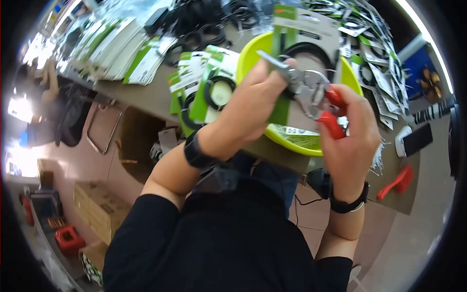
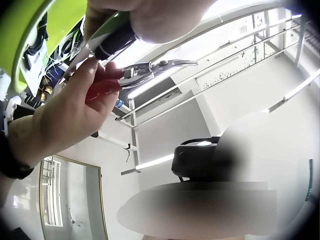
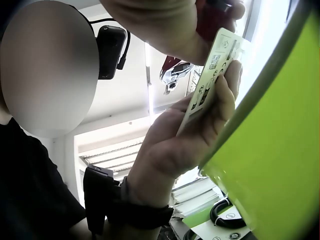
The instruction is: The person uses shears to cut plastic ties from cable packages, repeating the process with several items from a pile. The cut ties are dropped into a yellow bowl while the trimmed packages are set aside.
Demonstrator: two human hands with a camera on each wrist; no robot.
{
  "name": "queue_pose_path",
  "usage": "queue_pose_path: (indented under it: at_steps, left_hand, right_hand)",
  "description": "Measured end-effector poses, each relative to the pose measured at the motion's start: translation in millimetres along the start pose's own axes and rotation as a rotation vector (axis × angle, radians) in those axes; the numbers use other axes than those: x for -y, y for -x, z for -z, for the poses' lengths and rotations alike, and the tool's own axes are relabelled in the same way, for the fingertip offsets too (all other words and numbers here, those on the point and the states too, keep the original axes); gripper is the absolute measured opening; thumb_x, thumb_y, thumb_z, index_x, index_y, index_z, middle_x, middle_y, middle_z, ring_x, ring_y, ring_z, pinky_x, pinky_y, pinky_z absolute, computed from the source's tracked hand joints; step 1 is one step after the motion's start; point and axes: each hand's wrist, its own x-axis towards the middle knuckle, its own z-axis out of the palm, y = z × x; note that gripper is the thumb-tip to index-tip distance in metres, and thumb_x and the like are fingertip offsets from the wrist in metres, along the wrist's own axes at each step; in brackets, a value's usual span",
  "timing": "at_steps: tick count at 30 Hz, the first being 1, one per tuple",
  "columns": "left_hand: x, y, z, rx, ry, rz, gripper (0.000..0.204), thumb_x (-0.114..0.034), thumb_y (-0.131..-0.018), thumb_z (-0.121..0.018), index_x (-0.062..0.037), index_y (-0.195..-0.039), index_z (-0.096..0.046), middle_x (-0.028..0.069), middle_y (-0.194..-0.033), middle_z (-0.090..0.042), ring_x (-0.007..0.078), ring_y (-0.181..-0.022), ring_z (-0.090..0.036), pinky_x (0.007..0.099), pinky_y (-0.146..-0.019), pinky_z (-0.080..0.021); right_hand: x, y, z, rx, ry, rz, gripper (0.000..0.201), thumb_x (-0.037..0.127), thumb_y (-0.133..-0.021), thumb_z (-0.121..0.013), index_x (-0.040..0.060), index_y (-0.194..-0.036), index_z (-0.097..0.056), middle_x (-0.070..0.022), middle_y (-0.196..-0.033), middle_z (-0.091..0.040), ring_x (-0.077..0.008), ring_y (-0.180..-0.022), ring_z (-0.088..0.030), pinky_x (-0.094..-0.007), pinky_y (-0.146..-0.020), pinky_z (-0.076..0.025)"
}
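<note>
My left hand grips a green and white card that carries a coiled black cable; in the right wrist view the left hand's fingers are bent behind the card. My right hand holds the red handles of metal pliers. In the head view, the pliers' jaws point up and left, across the front of the card and close to the left fingers. The left wrist view shows the right hand round the handles and the metal jaws; whether they touch the card, I cannot tell.
Below the card is a yellow-green basin with thin pale strips inside. Carded cables lie left of it, with stacked cards farther left. More packs pile up at right, near a phone and a red tool.
</note>
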Motion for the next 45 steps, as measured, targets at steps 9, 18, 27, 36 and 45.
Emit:
queue_pose_path:
  at_steps: [9, 18, 27, 36, 45]
  left_hand:
    - [3.1, -3.8, -0.7, 0.030, -0.108, -0.069, 0.034, -0.025, -0.097, -0.046, 0.0008, -0.119, -0.046, 0.0047, -0.099, -0.056, 0.0101, -0.086, -0.054, 0.0251, -0.075, -0.046]
    - [-47.1, -8.2, 52.9, -0.279, -0.276, -0.301, 0.030, -0.023, -0.095, -0.048, -0.0003, -0.115, -0.051, 0.0086, -0.105, -0.059, 0.0152, -0.096, -0.060, 0.0271, -0.080, -0.051]
    - [-94.6, -2.3, 141.7, -0.308, -1.132, -0.106, 0.041, -0.025, -0.090, -0.059, 0.0013, -0.120, -0.049, 0.0125, -0.115, -0.056, 0.0170, -0.107, -0.054, 0.0287, -0.088, -0.045]
    - [-58.0, -36.4, 20.0, 0.353, -1.504, -0.406, 0.048, -0.026, -0.085, -0.063, 0.0001, -0.122, -0.048, 0.0169, -0.126, -0.049, 0.0297, -0.116, -0.048, 0.0371, -0.099, -0.036]
    - [-16.4, -52.0, -12.3, 0.464, -1.481, -0.462, 0.042, -0.023, -0.088, -0.058, 0.0026, -0.119, -0.047, 0.0177, -0.111, -0.055, 0.0287, -0.101, -0.054, 0.0371, -0.086, -0.044]
  right_hand:
    - [-6.0, -3.8, -9.2, -0.046, 0.045, -0.023, 0.041, -0.004, -0.065, -0.065, 0.0035, -0.104, -0.058, -0.0142, -0.090, -0.062, -0.0256, -0.078, -0.063, -0.0318, -0.072, -0.050]
    - [-33.7, 1.1, 5.3, -0.154, -0.145, -0.395, 0.031, 0.002, -0.077, -0.065, 0.0004, -0.107, -0.058, -0.0068, -0.088, -0.064, -0.0109, -0.077, -0.060, -0.0245, -0.073, -0.048]
    - [-100.8, 29.3, 32.9, -0.165, -0.200, -0.576, 0.032, 0.010, -0.081, -0.067, -0.0021, -0.109, -0.056, -0.0025, -0.094, -0.060, -0.0061, -0.082, -0.055, -0.0200, -0.072, -0.045]
    - [-89.9, 32.6, 48.8, -0.283, -0.631, -0.784, 0.030, 0.010, -0.081, -0.066, -0.0005, -0.107, -0.057, -0.0027, -0.095, -0.059, -0.0093, -0.086, -0.055, -0.0234, -0.079, -0.044]
    - [-54.0, 8.1, 55.1, -0.553, -0.820, -0.518, 0.030, 0.007, -0.084, -0.062, -0.0007, -0.112, -0.055, -0.0058, -0.101, -0.059, -0.0112, -0.092, -0.055, -0.0242, -0.083, -0.043]
